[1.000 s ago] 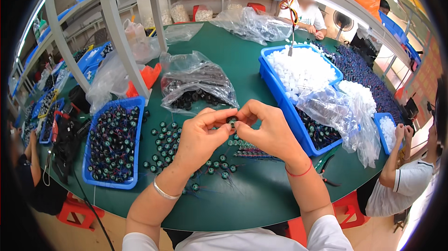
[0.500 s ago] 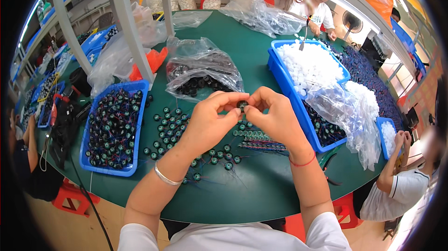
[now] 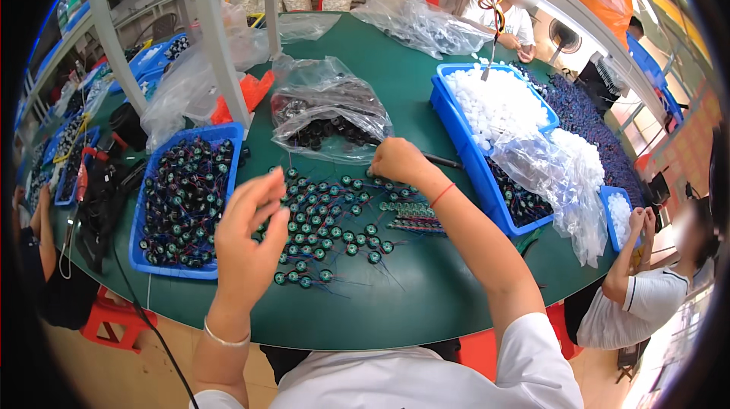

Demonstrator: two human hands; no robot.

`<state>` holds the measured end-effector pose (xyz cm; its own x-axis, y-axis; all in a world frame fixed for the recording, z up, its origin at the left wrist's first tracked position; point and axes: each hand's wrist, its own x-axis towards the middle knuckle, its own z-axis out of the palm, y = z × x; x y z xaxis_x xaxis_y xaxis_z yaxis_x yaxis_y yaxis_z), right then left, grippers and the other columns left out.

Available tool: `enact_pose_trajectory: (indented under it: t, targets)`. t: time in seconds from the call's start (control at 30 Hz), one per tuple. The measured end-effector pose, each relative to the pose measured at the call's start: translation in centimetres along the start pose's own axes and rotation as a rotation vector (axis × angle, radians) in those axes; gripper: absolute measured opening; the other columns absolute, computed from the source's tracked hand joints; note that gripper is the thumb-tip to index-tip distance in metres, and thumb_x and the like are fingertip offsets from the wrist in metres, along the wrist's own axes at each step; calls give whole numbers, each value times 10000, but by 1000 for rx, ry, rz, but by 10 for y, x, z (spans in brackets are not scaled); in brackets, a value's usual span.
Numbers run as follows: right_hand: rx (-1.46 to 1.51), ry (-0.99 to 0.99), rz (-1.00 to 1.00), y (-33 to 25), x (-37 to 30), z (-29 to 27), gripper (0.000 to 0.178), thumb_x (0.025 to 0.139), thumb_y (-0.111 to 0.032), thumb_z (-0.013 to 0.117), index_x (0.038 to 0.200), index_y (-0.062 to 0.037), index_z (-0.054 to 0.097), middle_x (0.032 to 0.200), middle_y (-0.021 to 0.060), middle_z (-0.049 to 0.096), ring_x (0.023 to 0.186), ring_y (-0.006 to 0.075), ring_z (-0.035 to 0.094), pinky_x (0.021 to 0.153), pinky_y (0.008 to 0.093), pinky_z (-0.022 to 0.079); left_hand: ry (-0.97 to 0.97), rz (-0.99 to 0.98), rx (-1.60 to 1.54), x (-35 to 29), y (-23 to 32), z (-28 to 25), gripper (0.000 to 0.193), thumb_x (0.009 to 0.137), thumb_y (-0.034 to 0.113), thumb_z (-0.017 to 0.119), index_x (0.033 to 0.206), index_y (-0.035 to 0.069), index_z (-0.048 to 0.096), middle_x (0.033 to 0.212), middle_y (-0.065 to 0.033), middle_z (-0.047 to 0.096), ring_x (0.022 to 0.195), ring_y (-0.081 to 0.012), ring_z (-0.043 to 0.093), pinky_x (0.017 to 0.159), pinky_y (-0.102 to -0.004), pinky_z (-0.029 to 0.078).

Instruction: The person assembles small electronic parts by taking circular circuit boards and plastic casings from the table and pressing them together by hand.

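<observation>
My left hand (image 3: 251, 238) hovers over the left side of the loose parts, its fingers apart and nothing in them. Farther out, my right hand (image 3: 399, 160) is closed, fingertips down at the table just in front of the clear plastic bag (image 3: 331, 97). What its fingers pinch is mostly hidden. Between and below the hands lie many small round black parts with green faces and thin wires (image 3: 327, 219). Beside them, under my right forearm, several more stand packed in tight rows (image 3: 414, 215). Dark round pieces show in the bag's mouth.
On the left stands a blue tray (image 3: 238, 181) heaped with wired parts. To the right, a larger blue bin (image 3: 464, 150) holds wired parts, with a tray of white pieces (image 3: 494, 101) and plastic film (image 3: 559, 181) over it. Metal posts (image 3: 220, 44) rise at the back left. Other people sit around the table.
My hands have parted from where they held a small dark round part together. The left moved left and opened; the right moved slightly outward and down to the table.
</observation>
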<state>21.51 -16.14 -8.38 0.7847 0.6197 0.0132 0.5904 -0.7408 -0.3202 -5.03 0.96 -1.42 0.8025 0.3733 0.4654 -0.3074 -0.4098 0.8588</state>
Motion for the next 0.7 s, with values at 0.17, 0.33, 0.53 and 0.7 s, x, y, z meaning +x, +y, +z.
enact_pose_trajectory:
  t: [0.17,0.33,0.53,0.7]
  targets:
    - [122,100,-22,-8,-16,-19,243,799,-283,647,841,-63,741,842,193,695,827,385,671,789,470,536,66,-116,36,-46,-26,-31,369,854,-102,583,1214,-27,613,1186,-119,606,1086,-201,629,923,-308,536]
    - [-94,346,-14,53,-29,-25,228,808,-165,584,934,-36,724,919,218,686,886,384,657,814,472,530,197,-131,198,-85,-39,-53,325,849,-109,580,1157,-25,645,1110,-123,638,1004,-198,657,879,-296,542]
    - [-185,210,-19,80,-46,-14,266,797,-87,605,1042,-62,704,966,181,649,948,363,624,851,453,514,153,-124,366,-117,-57,-48,293,789,-73,661,1068,11,689,952,-106,646,757,-180,616,694,-284,519]
    - [-163,218,-38,86,-49,-15,230,816,-100,617,1020,-28,696,950,182,640,945,364,617,858,449,506,147,-133,377,-122,-57,-41,285,778,-80,662,1044,15,692,930,-112,639,730,-189,603,664,-284,513]
